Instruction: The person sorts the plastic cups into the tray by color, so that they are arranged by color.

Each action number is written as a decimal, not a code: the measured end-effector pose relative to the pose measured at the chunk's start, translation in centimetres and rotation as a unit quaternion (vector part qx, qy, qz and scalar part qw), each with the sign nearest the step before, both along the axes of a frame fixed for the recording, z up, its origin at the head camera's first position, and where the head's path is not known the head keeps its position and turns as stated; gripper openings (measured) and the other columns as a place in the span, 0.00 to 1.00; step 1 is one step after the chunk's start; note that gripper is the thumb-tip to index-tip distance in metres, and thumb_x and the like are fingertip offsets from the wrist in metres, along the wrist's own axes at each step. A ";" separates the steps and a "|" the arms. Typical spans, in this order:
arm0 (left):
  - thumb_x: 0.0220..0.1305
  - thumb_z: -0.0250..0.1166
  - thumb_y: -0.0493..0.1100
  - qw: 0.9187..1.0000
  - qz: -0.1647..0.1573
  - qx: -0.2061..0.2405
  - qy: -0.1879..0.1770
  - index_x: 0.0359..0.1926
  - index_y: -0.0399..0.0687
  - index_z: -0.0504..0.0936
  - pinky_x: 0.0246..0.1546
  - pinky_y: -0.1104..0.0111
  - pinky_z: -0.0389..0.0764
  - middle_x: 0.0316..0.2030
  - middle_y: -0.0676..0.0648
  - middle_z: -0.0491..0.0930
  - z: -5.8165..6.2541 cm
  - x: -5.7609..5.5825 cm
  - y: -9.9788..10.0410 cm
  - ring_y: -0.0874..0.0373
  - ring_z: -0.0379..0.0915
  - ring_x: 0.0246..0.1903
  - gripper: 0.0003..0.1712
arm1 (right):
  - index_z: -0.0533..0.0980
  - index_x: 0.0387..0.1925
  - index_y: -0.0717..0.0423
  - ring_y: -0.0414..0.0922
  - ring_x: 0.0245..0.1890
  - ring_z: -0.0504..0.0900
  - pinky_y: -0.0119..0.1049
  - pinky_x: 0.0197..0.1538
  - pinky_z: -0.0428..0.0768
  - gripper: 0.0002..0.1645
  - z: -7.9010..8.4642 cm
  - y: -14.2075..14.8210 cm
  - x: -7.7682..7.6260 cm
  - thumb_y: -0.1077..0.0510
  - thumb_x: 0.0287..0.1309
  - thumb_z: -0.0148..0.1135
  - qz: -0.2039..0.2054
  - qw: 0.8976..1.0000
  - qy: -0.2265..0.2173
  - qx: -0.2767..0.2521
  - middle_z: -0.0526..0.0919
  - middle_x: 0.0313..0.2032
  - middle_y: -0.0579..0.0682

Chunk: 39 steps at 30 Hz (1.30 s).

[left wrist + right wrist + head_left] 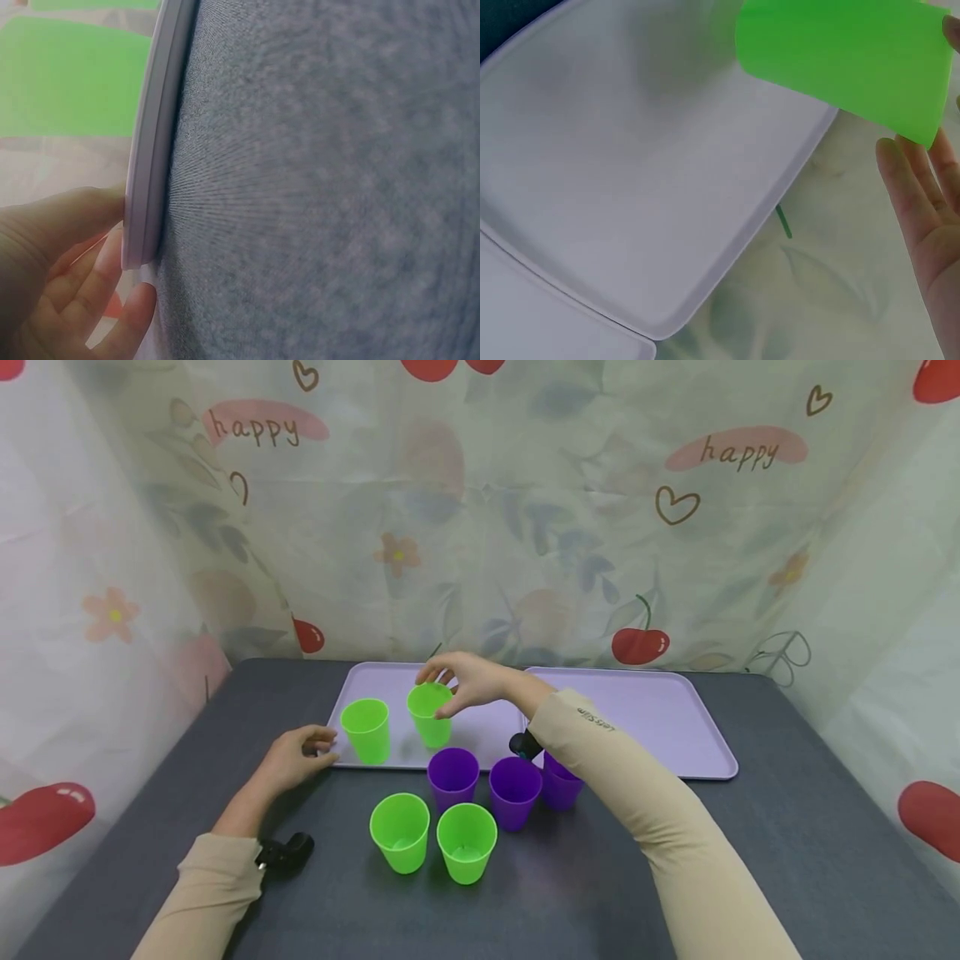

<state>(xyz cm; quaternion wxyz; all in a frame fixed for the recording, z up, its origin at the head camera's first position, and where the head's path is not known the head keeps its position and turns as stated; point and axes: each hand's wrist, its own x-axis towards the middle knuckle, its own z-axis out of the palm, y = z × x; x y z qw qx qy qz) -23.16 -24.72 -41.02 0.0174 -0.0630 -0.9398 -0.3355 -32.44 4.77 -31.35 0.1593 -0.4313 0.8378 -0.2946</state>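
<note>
Right hand (474, 680) pinches a bright-green tapered cup (427, 722) over a lilac rectangular tray (487, 727), two o'clock from a matching cup (367, 731); loosely curved left hand (292, 757) touches the tray's eight-o'clock edge.

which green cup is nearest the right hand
The green cup farthest back: the right hand has its fingers round it; the other three are clear of that hand.

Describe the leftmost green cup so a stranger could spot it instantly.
On the dark-grey table, find the left lilac rectangular tray. The bright-green tapered plastic cup stands at its left end, nearer than its neighbours to the left hand.
</note>
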 end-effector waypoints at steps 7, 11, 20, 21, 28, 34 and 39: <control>0.58 0.63 0.39 1.000 0.003 0.001 0.000 0.52 0.31 0.75 0.49 0.49 0.75 0.48 0.31 0.78 -0.2 -0.1 -0.1 0.38 0.75 0.49 0.22 | 0.72 0.54 0.58 0.53 0.55 0.75 0.45 0.58 0.75 0.33 0.4 -0.6 0.0 0.61 0.43 0.72 0.000 1.000 -0.009 0.023 0.76 0.55 0.57; 0.58 0.63 0.39 1.000 -0.001 0.001 0.002 0.52 0.31 0.74 0.49 0.49 0.75 0.48 0.30 0.78 -0.2 -0.1 -0.1 0.38 0.76 0.48 0.22 | 0.72 0.55 0.58 0.52 0.55 0.76 0.44 0.59 0.74 0.33 0.3 -0.9 -0.2 0.61 0.43 0.72 0.003 1.000 -0.012 0.029 0.76 0.54 0.58; 0.58 0.64 0.39 1.000 -0.002 0.003 0.002 0.52 0.30 0.75 0.49 0.49 0.75 0.47 0.30 0.78 -0.1 -0.1 0.0 0.38 0.76 0.48 0.22 | 0.72 0.54 0.59 0.53 0.54 0.76 0.44 0.59 0.74 0.34 -0.1 -1.5 -0.7 0.62 0.42 0.72 0.024 0.999 -0.020 0.028 0.77 0.53 0.58; 0.58 0.64 0.39 1.000 -0.003 0.003 0.002 0.52 0.30 0.75 0.49 0.49 0.75 0.47 0.30 0.79 -0.1 0.0 0.0 0.38 0.76 0.48 0.22 | 0.72 0.54 0.59 0.53 0.54 0.76 0.45 0.59 0.74 0.34 -0.1 -1.6 -0.7 0.62 0.42 0.72 0.026 0.999 -0.023 0.028 0.77 0.54 0.58; 0.58 0.64 0.39 1.000 -0.002 0.002 0.001 0.52 0.30 0.75 0.49 0.49 0.74 0.47 0.30 0.79 0.0 0.0 -0.1 0.38 0.76 0.48 0.22 | 0.71 0.55 0.59 0.53 0.55 0.76 0.48 0.60 0.73 0.33 -0.2 -2.0 -0.7 0.63 0.43 0.71 0.040 0.998 -0.030 0.034 0.77 0.54 0.58; 0.58 0.63 0.39 1.000 0.000 0.001 -0.001 0.52 0.31 0.74 0.49 0.49 0.74 0.47 0.30 0.78 0.0 -0.1 -0.1 0.38 0.75 0.48 0.22 | 0.70 0.56 0.61 0.54 0.57 0.75 0.49 0.61 0.71 0.35 -0.4 -2.2 -0.7 0.63 0.43 0.71 0.053 0.997 -0.039 0.041 0.76 0.56 0.58; 0.58 0.64 0.39 1.000 0.000 0.001 -0.001 0.52 0.31 0.75 0.49 0.49 0.74 0.47 0.31 0.79 0.0 -0.1 0.0 0.38 0.75 0.48 0.22 | 0.69 0.57 0.60 0.54 0.59 0.74 0.50 0.62 0.70 0.35 -0.3 -2.3 -0.5 0.64 0.44 0.70 0.054 0.996 -0.053 0.041 0.75 0.57 0.58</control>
